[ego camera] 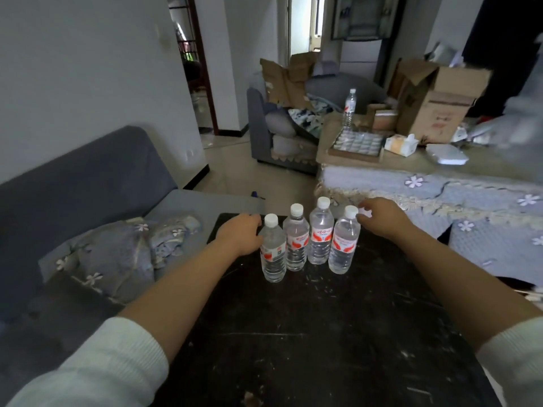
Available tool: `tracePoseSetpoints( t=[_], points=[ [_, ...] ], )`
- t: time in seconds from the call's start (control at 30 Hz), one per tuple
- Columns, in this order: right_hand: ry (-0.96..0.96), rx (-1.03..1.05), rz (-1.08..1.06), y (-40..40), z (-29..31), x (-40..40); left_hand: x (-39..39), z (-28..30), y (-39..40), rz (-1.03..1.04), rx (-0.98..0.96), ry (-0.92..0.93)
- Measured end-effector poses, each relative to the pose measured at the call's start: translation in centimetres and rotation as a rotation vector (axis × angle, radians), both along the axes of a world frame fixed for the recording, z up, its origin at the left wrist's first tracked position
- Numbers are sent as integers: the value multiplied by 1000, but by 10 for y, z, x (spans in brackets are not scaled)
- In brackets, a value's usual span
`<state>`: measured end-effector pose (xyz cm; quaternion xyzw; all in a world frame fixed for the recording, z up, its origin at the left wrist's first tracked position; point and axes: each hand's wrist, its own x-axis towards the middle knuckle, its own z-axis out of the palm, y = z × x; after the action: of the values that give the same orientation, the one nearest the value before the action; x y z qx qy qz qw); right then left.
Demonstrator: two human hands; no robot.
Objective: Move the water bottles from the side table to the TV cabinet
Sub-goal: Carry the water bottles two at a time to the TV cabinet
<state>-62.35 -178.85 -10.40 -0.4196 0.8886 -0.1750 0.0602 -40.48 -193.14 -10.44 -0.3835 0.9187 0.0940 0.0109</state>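
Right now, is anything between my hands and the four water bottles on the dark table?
Nothing visible. The left hand is right beside the leftmost bottle, and the right hand is by the rightmost bottle's cap. The other two bottles stand between those, all upright on the table.

Clear glossy plastic water bottles — scuffed dark glossy side table.

No legible text anywhere. The four water bottles between the left hand's fingers and the right hand's fingers carry red-and-white labels; print too blurred to read.
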Motion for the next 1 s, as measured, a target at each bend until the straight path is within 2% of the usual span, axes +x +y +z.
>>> tracePoseSetpoints(
  t=[0.1,0.33,0.5,0.83,1.0],
  points=[
    [-26,35,11,-22,-11,-17,-27,-16,-13,-2,34,-22],
    [-111,186,44,-62,-46,-55,-86,-32,-48,-46,88,-221],
    [-84,155,50,-75,-63,-69,-101,-42,-66,-124,102,-321],
    [-70,110,27,-51,-64,-51,-93,-52,-65,-158,194,-119],
    [-59,82,-59,-7,-59,-22,-78,-50,-44,-87,302,144]
  ],
)
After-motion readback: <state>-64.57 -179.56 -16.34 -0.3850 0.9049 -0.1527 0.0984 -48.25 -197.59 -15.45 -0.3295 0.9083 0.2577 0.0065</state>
